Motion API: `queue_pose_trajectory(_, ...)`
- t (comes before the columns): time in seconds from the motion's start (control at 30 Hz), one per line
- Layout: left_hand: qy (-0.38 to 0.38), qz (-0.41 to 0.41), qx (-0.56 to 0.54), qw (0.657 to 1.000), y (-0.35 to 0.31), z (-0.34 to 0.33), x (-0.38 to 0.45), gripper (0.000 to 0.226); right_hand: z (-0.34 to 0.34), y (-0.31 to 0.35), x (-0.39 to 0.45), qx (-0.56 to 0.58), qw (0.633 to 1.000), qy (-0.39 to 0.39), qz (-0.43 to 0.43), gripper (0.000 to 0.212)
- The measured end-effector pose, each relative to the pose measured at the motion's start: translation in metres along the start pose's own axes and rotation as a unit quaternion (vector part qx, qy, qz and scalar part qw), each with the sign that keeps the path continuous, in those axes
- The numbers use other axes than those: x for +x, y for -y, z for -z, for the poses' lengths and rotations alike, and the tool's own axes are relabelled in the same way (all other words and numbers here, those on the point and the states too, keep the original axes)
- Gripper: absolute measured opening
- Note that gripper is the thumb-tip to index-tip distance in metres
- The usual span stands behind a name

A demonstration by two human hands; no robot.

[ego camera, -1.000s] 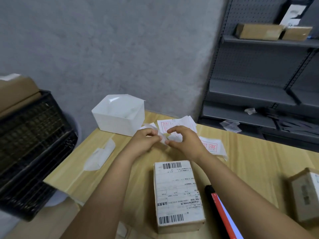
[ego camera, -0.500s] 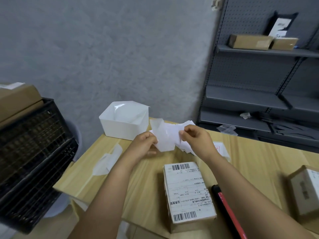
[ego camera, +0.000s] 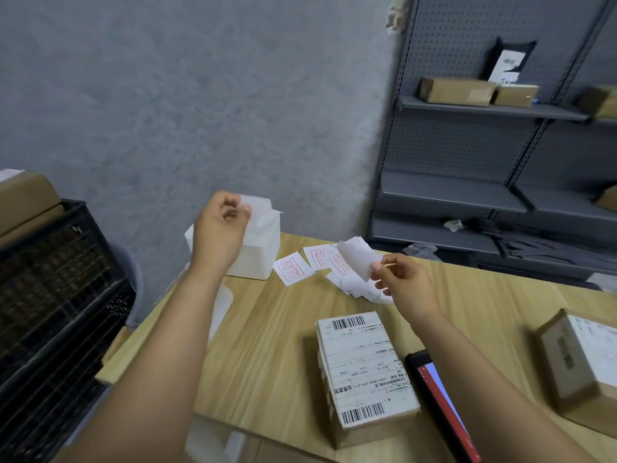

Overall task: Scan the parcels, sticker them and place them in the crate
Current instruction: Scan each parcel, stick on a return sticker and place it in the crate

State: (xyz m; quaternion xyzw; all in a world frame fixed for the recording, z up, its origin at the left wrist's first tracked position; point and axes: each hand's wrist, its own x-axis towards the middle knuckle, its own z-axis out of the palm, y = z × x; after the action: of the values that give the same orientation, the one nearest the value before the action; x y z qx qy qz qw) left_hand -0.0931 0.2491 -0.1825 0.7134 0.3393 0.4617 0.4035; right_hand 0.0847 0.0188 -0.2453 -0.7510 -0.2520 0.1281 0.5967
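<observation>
Wooden table (ego camera: 273,332): labelled, barcoded cardboard parcel (ego camera: 365,374).

two parcels (ego camera: 365,372) (ego camera: 581,365), one crate (ego camera: 50,312)

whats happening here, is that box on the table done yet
A person is peeling a sticker apart. The left hand pinches a translucent backing piece up over the white bin, while the right hand pinches a white sticker above the loose red-stamped stickers. The labelled parcel lies on the table below the hands, with no red-stamped sticker on its top. The black crate stands at the left.
</observation>
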Motion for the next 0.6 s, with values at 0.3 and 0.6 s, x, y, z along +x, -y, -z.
queue_pose_trajectory(0.3,0.110,-0.029,0.375,0.920,0.039,0.010,0.042,0.020,0.007,-0.009,-0.005,-0.021,1.000,0.008,-0.006,0.004)
queue_pose_trajectory(0.6,0.030,-0.004,0.344,0.938,0.049,0.032,-0.003,0.009,0.000,-0.002,-0.003,-0.010,1.000,0.002,0.007,0.006)
